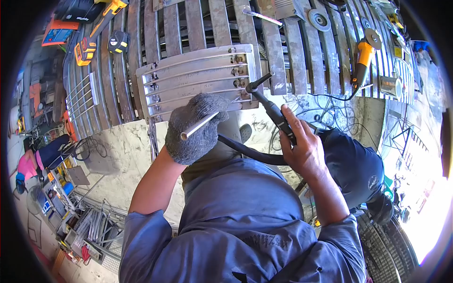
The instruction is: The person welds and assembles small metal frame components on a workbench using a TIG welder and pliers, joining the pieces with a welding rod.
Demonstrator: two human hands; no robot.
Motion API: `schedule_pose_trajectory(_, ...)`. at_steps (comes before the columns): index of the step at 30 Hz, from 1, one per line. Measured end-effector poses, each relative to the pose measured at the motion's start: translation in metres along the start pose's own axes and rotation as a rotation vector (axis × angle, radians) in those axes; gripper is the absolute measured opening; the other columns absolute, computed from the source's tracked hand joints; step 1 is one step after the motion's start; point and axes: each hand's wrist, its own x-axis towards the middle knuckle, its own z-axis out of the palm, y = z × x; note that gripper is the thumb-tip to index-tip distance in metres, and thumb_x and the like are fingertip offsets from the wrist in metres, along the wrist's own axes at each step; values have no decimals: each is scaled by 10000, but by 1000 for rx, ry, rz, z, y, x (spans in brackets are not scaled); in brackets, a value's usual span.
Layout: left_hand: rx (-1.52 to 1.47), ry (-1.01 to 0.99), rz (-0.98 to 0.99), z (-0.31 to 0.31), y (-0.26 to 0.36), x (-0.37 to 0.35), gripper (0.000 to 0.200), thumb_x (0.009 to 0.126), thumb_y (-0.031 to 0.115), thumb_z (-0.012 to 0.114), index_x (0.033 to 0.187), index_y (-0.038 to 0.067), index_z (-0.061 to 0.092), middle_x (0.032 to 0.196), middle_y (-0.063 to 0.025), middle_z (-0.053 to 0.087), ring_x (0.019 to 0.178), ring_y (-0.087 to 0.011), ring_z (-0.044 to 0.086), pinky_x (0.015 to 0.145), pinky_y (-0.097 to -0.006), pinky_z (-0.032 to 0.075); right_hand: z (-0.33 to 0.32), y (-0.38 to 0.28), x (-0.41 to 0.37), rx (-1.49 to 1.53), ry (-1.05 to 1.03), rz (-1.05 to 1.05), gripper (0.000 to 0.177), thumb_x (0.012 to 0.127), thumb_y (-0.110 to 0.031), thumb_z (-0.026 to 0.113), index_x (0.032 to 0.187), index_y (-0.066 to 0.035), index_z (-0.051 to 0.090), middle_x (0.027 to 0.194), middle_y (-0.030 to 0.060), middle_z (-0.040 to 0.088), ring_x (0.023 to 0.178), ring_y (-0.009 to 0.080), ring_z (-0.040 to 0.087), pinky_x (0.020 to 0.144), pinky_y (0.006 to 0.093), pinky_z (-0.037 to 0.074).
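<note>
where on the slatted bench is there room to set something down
Bare slats show between the rod-lined plate and the orange grinder, and more just beyond the plate; both have gaps. It's crowded at the left, with the tape measure and small grate, and near the hands: left with a tube, right with a torch.

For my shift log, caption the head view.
Gloved left hand with rod, bare right hand with TIG torch, beside a barred metal panel.
</note>
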Motion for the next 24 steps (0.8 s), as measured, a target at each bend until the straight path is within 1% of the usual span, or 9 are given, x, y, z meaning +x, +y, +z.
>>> schedule_pose_trajectory(3,-25,48,74,2,-6,1,313,881,-47,779,1154,94,723,1043,-139,778,873,-392,784,713,-456,635,0,2,-1,3,5,-8,701,1002,-138,771,1660,-197,538,891,135,648,693,353,713,624,495,603)
schedule_pose_trajectory(6,-25,81,91,1,-8,4,330,871,-55,786,1158,95,723,1048,-137,782,873,-385,790,713,-452,637,0,4,-1,-2,-1,-7,710,1001,-142,773,1665,-200,530,900,134,646,691,356,711,619,496,600)
schedule_pose_trajectory(9,-48,66,99,2,-12,8,327,871,-59,772,1152,100,722,1042,-137,782,875,-380,793,715,-454,637,0,5,1,1,-1,-9,715,999,-139,773,1668,-200,529,899,135,648,689,358,709,616,498,598)
schedule_pose_trajectory(12,-133,26,20,8,-14,3,329,856,-71,749,1134,103,717,1048,-140,782,879,-389,792,719,-462,638,0,7,2,7,2,-16,717,997,-132,775,1669,-195,531,892,138,653,686,360,708,614,498,598)
schedule_pose_trajectory(15,-85,2,62,7,-13,5,331,842,-70,735,1117,112,714,1058,-141,780,900,-397,789,733,-474,639,1,9,3,8,3,-18,719,995,-124,777,1669,-186,533,882,138,658,679,360,708,614,496,599)
schedule_pose_trajectory(18,-8,-44,61,4,-9,5,338,834,-66,730,1113,124,711,1072,-136,777,921,-403,785,748,-483,640,1,9,2,13,4,-16,720,993,-116,780,1667,-178,535,874,137,661,672,359,709,612,496,599)
schedule_pose_trajectory(21,-52,-18,84,6,-12,4,327,837,-59,729,1103,131,711,1101,-137,775,939,-403,785,760,-482,641,2,10,2,17,11,-20,720,990,-111,784,1664,-177,538,868,136,664,669,358,711,610,498,599)
schedule_pose_trajectory(24,-43,-47,62,6,-11,3,320,835,-61,725,1093,129,717,1134,-139,774,951,-403,786,766,-478,644,2,11,2,21,17,-23,718,991,-112,785,1663,-178,541,867,137,666,671,357,713,611,499,601)
